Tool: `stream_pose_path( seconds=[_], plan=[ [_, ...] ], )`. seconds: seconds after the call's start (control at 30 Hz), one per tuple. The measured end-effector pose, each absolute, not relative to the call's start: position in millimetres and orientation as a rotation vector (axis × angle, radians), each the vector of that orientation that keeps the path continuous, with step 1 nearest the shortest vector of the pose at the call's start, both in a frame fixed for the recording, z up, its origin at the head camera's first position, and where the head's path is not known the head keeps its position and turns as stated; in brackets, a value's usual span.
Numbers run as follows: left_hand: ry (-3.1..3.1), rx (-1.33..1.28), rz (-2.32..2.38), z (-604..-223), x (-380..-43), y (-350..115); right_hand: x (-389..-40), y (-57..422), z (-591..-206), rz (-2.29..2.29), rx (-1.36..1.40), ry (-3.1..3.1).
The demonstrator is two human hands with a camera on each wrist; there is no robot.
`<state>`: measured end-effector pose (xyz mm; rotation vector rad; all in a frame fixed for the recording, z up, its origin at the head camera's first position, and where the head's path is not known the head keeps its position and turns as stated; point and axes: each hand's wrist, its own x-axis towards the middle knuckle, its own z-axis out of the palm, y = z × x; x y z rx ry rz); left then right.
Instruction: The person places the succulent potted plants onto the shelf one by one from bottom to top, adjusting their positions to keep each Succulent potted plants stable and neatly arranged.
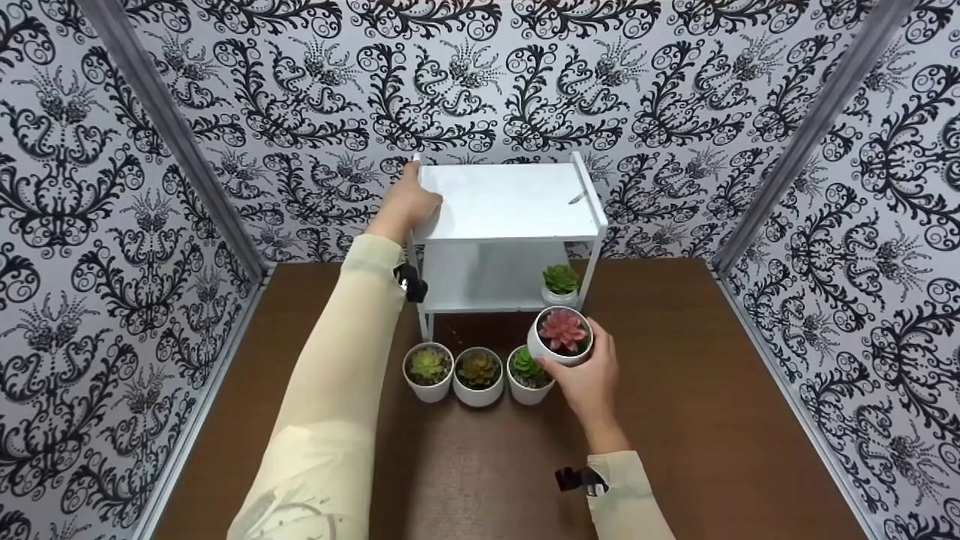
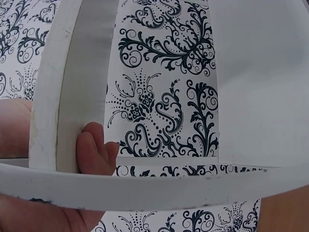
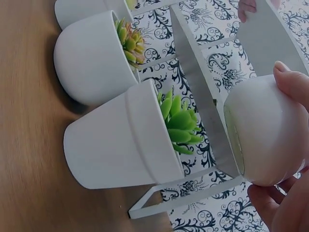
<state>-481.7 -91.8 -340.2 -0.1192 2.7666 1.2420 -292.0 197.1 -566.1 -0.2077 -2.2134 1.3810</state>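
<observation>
My left hand [image 1: 407, 201] grips the left upper side of a white two-tier shelf [image 1: 514, 199]. In the left wrist view, fingertips [image 2: 91, 150] curl round the shelf's side panel. My right hand [image 1: 596, 379] holds a round white pot with a red succulent [image 1: 564, 334], raised in front of the shelf's lower tier. The pot's white underside [image 3: 265, 125] faces the right wrist camera, thumb and fingers around it. Just behind the held pot, a green succulent in a white pot [image 1: 560, 285] stands at the right end of the lower tier.
Three white potted succulents stand in a row on the brown table [image 1: 465, 465] before the shelf: yellow-green [image 1: 428, 371], brownish [image 1: 478, 379] and bright green [image 1: 529, 379], the last partly overlapped by the held pot. Patterned walls [image 1: 480, 82] enclose the table's back and sides.
</observation>
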Motion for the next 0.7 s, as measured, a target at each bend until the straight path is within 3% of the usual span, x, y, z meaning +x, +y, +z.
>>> stream_pose_path(
  seconds=[0.7],
  plan=[
    [2.754,-0.122,1.263,-339,-481,-91,-303,183,-547,1.419,-0.166,-2.164]
  ],
)
